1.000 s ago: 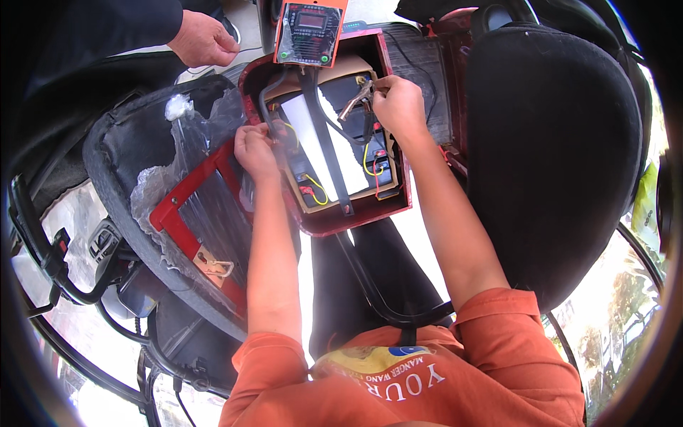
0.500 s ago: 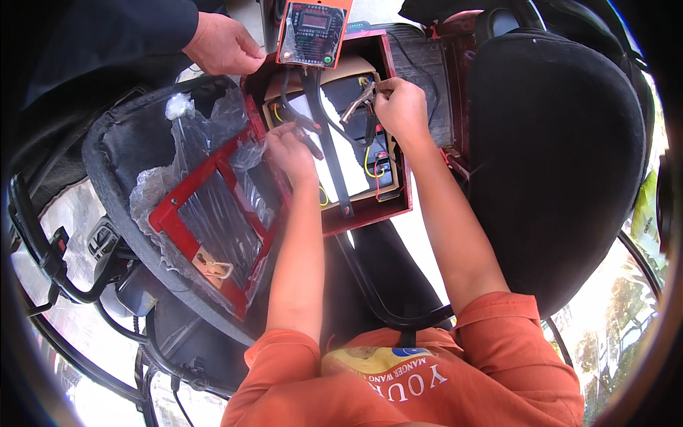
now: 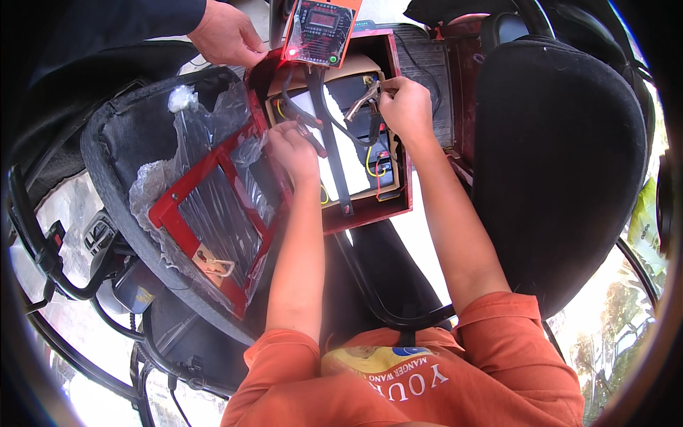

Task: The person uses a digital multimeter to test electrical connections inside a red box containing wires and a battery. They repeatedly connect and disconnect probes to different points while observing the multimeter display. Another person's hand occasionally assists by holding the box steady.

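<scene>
My right hand (image 3: pixel 407 107) is closed on a metal alligator clip (image 3: pixel 361 102), whose jaws point down-left at the far right corner of the batteries (image 3: pixel 363 169). A second alligator clip (image 3: pixel 314 140), darker and reddish, is pinched in my left hand (image 3: pixel 294 151) at the batteries' left side. Whether either clip's jaws touch a terminal, I cannot tell. Black cables (image 3: pixel 292 104) run from the clips toward an orange-and-black battery tester (image 3: pixel 320 34) at the far side. A red light glows on its lower left corner. The batteries sit in a dark red metal box (image 3: pixel 370 216), partly covered by torn white paper (image 3: pixel 341 153).
Another person's hand (image 3: pixel 226 34) rests by the box's far left corner. The red lid frame (image 3: pixel 186 186), wrapped in plastic film, leans open over the grey seat (image 3: pixel 117 153) at left. A black seat (image 3: pixel 558 171) stands at right. Yellow and red wires (image 3: pixel 370 162) loop over the batteries.
The red light on the tester has come on, and the tester has tilted slightly and shifted up-right in view. Both my hands keep their hold on the clips with little movement.
</scene>
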The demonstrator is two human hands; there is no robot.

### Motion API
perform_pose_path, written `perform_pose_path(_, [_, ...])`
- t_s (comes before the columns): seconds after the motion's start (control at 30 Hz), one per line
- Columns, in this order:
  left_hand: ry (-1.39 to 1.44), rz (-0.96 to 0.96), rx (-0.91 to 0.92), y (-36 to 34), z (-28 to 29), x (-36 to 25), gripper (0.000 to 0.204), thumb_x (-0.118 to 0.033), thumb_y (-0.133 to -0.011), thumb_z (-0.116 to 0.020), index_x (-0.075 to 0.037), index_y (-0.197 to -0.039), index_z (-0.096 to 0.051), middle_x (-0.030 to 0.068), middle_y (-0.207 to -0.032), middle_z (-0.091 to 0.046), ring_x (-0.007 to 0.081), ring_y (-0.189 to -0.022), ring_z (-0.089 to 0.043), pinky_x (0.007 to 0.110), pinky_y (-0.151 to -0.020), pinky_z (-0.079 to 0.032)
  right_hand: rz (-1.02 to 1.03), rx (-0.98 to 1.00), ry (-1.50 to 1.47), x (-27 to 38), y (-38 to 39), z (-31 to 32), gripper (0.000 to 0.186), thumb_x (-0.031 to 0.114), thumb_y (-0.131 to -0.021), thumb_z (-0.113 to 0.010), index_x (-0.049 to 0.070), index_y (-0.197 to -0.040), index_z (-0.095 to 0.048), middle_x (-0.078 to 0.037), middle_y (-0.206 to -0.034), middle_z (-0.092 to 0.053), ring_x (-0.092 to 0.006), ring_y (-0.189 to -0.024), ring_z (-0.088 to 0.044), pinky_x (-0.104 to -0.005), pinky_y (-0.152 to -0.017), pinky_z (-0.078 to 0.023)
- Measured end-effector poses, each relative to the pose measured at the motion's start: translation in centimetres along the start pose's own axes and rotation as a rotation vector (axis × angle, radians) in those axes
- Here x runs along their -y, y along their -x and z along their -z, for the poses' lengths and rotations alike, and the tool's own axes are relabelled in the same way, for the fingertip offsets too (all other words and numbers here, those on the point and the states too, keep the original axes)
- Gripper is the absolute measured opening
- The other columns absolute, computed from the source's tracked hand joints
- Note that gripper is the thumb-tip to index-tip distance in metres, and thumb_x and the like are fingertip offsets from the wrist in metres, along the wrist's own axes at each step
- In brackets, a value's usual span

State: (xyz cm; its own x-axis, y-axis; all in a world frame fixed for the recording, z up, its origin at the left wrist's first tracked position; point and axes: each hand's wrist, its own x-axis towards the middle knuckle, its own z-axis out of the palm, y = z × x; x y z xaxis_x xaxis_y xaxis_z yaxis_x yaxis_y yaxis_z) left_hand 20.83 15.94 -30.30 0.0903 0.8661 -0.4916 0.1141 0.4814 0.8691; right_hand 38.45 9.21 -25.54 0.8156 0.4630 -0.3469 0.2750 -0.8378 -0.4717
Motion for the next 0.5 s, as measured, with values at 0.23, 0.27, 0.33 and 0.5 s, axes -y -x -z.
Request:
perform_pose_path(0.23, [-0.107, -0.004, -0.043, 0.3, -0.1, -1.2, 0.013, -0.001, -0.092, -0.040, 0.002, -0.091, -0.053, 0.0093, -0.090, -0.060, 0.0147, -0.071, -0.062, 0.026, -0.068, -0.053, 0.010, 0.001, 0.000, -0.1, 0.0, 0.1, 0.019, 0.010, -0.080, -0.066, 0.001, -0.095, -0.074, -0.020, -0.089, -0.072, -0.0352, -0.087, -0.070, -0.0401, -0.082, -0.056])
perform_pose_path(0.27, [-0.103, -0.001, -0.053, 0.3, -0.1, -1.2, 0.013, -0.002, -0.092, -0.041, 0.002, -0.091, -0.054, 0.0093, -0.090, -0.060, 0.0146, -0.071, -0.062, 0.026, -0.068, -0.053, 0.012, -0.001, 0.004, -0.1, 0.0, 0.1, 0.019, 0.010, -0.080, -0.066, 0.001, -0.095, -0.074, -0.019, -0.089, -0.072, -0.0350, -0.087, -0.070, -0.0400, -0.081, -0.056])
perform_pose_path(0.33, [-0.104, 0.006, -0.067, 0.3, -0.1, -1.2, 0.014, -0.003, -0.092, -0.041, 0.002, -0.091, -0.055, 0.0093, -0.090, -0.060, 0.0144, -0.071, -0.061, 0.026, -0.068, -0.052, 0.014, 0.005, 0.004, 0.0, 0.0, 0.1, 0.019, 0.010, -0.080, -0.066, 0.001, -0.094, -0.074, -0.019, -0.089, -0.072, -0.0351, -0.087, -0.070, -0.0400, -0.081, -0.056])
perform_pose_path(0.5, [-0.252, -0.015, -0.064, 0.2, -0.2, -1.8, 0.015, -0.005, -0.092, -0.043, 0.002, -0.090, -0.056, 0.0101, -0.090, -0.060, 0.0161, -0.071, -0.060, 0.028, -0.070, -0.051, 0.017, 0.000, 0.012, 0.1, 0.0, 0.2, 0.018, 0.010, -0.080, -0.066, 0.001, -0.093, -0.074, -0.019, -0.088, -0.072, -0.0352, -0.086, -0.070, -0.0400, -0.081, -0.056])
